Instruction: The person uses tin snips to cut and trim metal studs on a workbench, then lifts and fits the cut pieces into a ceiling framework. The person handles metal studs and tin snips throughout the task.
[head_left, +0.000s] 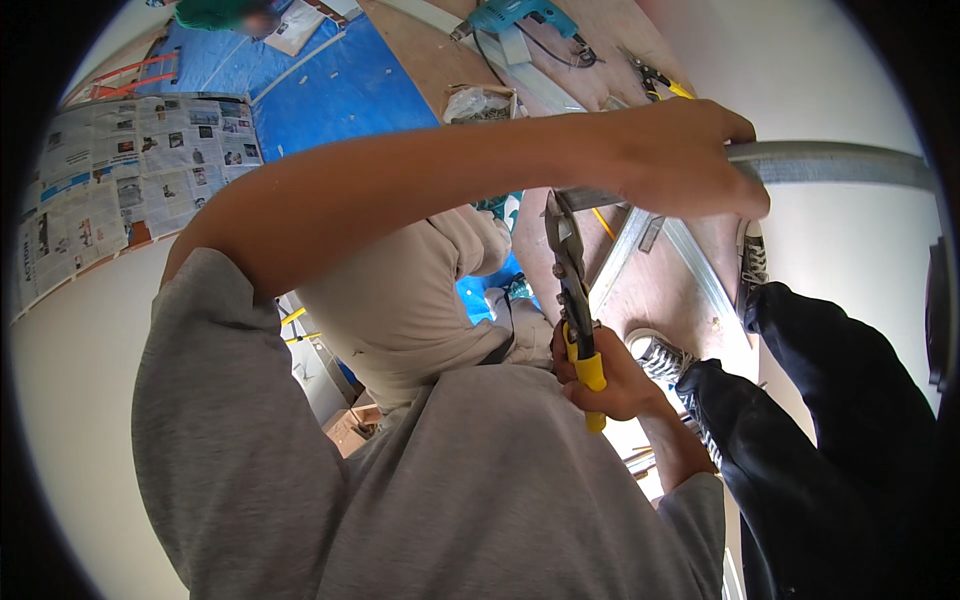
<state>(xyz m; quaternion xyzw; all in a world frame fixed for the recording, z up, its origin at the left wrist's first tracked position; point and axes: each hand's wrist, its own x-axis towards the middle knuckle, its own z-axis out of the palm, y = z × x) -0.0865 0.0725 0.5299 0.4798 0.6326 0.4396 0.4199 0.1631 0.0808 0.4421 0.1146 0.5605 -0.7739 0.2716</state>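
My left hand [690, 160] reaches across the view and grips a grey metal channel [830, 160] that runs to the right edge. My right hand [615, 385], lower down, is closed on the yellow-handled metal snips [575, 310]. Their jaws point upward and meet the channel near its left end, below my left wrist. Whether they are biting into it I cannot tell. More metal strips [700, 280] lie crossed on the pale board below.
A teal drill [510, 20], other yellow-handled snips [660, 80] and an open box [480, 105] lie above. Another person's black-trousered legs [830, 370] are at right. A person in green [210, 15] is top left, near blue sheeting [350, 90] and newspapers [130, 170].
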